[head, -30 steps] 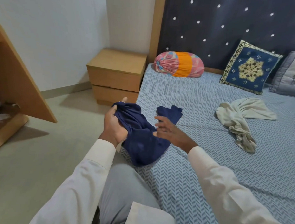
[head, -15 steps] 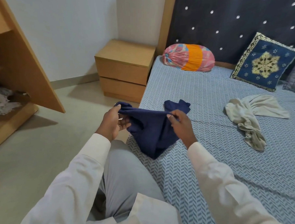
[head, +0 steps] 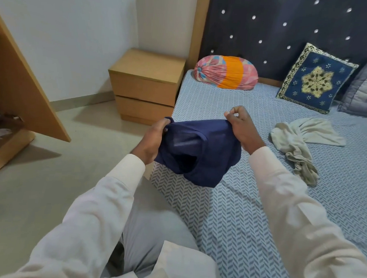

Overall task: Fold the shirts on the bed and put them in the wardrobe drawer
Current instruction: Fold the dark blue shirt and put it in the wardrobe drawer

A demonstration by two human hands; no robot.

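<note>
A navy blue shirt [head: 207, 154] hangs between my two hands above the left edge of the bed [head: 238, 214]. My left hand [head: 152, 140] grips its left top corner. My right hand [head: 241, 128] pinches the right top corner, with the cloth stretched flat between them. The shirt's lower part droops and touches the sheet. A crumpled cream shirt [head: 298, 144] lies on the bed to the right, well apart from my hands. At the far left stands the open wooden wardrobe [head: 22, 89]; no drawer is plainly seen.
A wooden two-drawer nightstand [head: 147, 86] stands against the wall beside the bed head. A pink and orange bolster [head: 225, 72], a blue embroidered cushion [head: 316, 81] and a grey pillow [head: 365, 92] line the headboard. My knee [head: 153, 221] is by the bed edge.
My right hand went from hovering open by the bunched shirt to pinching it. Both hands lifted and pulled the top edge out flat; the sleeve on the bed came up.
</note>
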